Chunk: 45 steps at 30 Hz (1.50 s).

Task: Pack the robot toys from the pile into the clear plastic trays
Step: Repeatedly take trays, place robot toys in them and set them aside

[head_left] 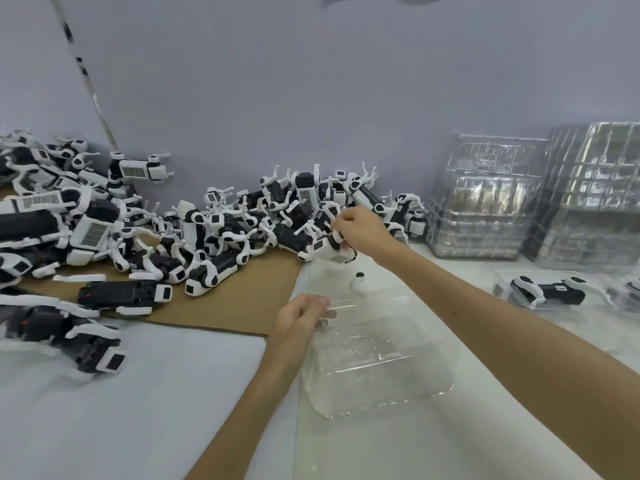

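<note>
Reaching to the right-hand fringe of the pile [214, 223], the right hand [362, 230] has its fingers curled tight round one end of a black-and-white robot toy [320, 247]. The toy sits tilted where the brown cardboard sheet [249, 299] meets the white table [138, 393]. Whether it is clear of the surface cannot be told.

Nearer the camera, the left hand [301, 318] pinches the far left rim of a clear tray [381, 362], thumb and fingertips closed on the plastic. The tray lies flat on the table below the right forearm, and nothing shows inside it.

The pile sprawls along the foot of the grey wall [311, 81], from the left edge of the view to just beside the right hand, most of it resting on the cardboard sheet. At the far right, two stacks of empty trays [485, 209] stand against the wall. In front of them a packed toy [547, 291] lies on its side in clear plastic, well apart from both hands.
</note>
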Each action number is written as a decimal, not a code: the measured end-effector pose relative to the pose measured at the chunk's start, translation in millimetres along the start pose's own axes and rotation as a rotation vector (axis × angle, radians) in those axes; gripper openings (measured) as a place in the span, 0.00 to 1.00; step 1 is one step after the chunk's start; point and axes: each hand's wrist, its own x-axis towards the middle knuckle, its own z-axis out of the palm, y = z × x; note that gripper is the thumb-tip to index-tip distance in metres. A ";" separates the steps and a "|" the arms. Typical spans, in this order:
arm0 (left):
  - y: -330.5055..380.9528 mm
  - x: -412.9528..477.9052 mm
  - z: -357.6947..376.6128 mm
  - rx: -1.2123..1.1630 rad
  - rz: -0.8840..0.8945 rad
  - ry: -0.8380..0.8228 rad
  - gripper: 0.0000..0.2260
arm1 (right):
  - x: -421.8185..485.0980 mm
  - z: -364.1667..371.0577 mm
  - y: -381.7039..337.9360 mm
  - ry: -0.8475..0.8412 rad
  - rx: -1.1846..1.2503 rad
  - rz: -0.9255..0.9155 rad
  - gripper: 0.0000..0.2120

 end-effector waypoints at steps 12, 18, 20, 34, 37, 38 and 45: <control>33.7 -20.8 -2.3 0.298 0.694 0.148 0.22 | -100.9 -27.0 -52.4 -0.172 0.173 -0.194 0.12; 36.6 -25.6 2.7 0.062 0.605 0.213 0.14 | -129.1 -32.8 -38.0 -0.123 -0.055 -0.503 0.26; 37.5 -25.9 2.4 -0.018 0.567 0.232 0.12 | -133.6 -32.0 -22.7 -0.100 -0.365 -0.665 0.35; 21.3 -19.0 -6.7 0.392 0.415 0.041 0.15 | -150.2 -68.7 42.5 0.164 0.219 -0.471 0.25; 19.8 -16.7 -5.6 0.328 0.229 -0.067 0.13 | -153.0 -75.8 59.7 0.071 0.396 -0.325 0.20; 20.5 -16.8 -5.2 0.320 0.226 -0.073 0.13 | -154.3 -76.8 63.1 0.061 0.414 -0.304 0.17; 23.4 -17.0 -2.5 0.306 0.220 -0.105 0.09 | -162.1 -73.9 62.8 0.035 0.334 -0.272 0.07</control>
